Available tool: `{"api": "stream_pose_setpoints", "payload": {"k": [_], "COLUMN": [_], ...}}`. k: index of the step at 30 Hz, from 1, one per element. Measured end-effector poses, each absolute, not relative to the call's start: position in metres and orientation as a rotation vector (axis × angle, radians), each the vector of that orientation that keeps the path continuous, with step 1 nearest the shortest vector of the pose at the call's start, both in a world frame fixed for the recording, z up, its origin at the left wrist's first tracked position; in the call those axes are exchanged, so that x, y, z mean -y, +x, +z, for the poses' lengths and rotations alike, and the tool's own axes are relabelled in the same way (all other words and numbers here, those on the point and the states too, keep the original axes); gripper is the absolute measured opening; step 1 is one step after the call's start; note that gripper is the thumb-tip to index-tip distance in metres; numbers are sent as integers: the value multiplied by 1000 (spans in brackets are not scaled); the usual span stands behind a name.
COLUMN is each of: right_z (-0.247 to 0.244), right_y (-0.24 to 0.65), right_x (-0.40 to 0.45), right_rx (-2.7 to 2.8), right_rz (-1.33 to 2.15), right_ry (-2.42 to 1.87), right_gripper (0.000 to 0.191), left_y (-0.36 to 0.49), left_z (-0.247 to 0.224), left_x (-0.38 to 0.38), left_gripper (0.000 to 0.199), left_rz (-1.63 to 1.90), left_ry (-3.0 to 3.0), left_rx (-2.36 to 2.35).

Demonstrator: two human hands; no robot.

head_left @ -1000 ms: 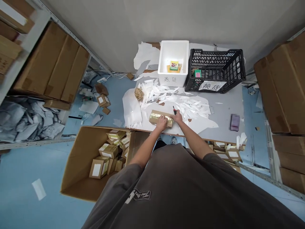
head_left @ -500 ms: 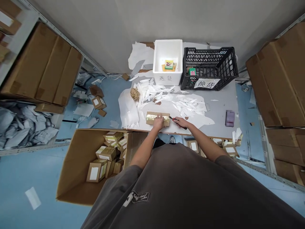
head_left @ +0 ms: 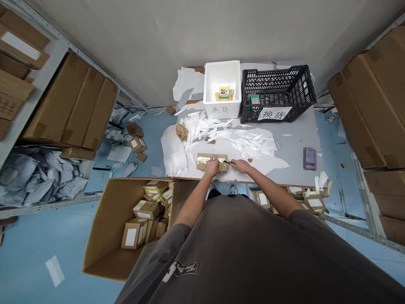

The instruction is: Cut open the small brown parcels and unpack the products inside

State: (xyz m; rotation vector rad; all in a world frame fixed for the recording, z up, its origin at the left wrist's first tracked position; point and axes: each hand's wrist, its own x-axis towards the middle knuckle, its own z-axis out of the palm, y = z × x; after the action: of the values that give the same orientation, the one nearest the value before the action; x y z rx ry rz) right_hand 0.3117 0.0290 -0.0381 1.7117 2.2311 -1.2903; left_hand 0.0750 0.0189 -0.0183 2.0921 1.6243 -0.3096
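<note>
To the right of the right hand (head_left: 241, 165), flat paper (head_left: 272, 164) and bare table (head_left: 294, 145) leave room up to the purple thing (head_left: 309, 158). Ahead, scraps (head_left: 253, 142) litter the way; beyond, tub (head_left: 234, 111) and crate (head_left: 299, 111) block side by side.

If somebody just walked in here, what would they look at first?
Probably the black plastic crate first, at the back of the table, just right of a white box with a yellow-and-green packet inside. In front of them, white paper scraps lie scattered. Closer still, the left hand rests on a taped cardboard box while the right hand holds what looks like a box cutter at its right end.
</note>
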Motion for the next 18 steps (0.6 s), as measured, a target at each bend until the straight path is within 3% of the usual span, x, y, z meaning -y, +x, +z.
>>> {"api": "stream_pose_setpoints", "payload": {"k": [7,14,18], "right_z": [-41,-41,-42], "right_y": [312,305,318], "right_x": [-43,-19,8], "right_rx": [-2210,-1832,-1610], "right_rz": [-1310,-1951,-2197], "right_ry": [1694,1544,1753], "right_gripper": [29,43,50], "left_y": [76,78,75], "left_z": [-17,-12,-14], "left_x": [-10,-14,-17], "left_gripper": [69,60,66], "left_rz": [-323,-325,-278], "left_ry": [2116,2114,2102], "left_rx": [-1640,-1640,-1625]}}
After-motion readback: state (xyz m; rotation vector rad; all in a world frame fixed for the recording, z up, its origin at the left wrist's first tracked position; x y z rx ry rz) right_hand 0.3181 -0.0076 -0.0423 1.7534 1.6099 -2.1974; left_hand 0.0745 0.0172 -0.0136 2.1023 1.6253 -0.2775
